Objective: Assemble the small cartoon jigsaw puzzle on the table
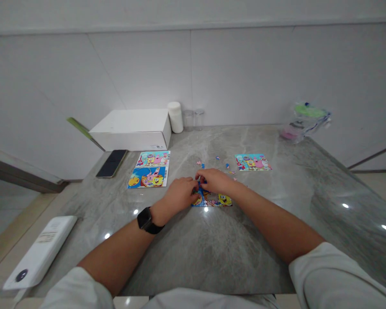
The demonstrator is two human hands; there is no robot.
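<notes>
A partly assembled jigsaw puzzle (212,201) with a blue and yellow cartoon picture lies flat on the table in front of me. My left hand (182,193), with a black watch on the wrist, curls its fingers onto the puzzle's upper left part. From the other side my right hand (214,180) reaches over the puzzle's top, its fingers pinched at a blue puzzle piece; the fingers partly hide it. Just beyond my hands lie several loose puzzle pieces (203,165). A finished-looking picture puzzle (253,162) sits to the right of them.
To the left is a picture sheet (149,169) with two cartoon scenes, beside a dark phone (112,163). A white box (133,128), a white cylinder (175,117) and clear glasses (198,119) stand at the back. A plastic bag (304,122) rests back right, a white device (41,253) front left.
</notes>
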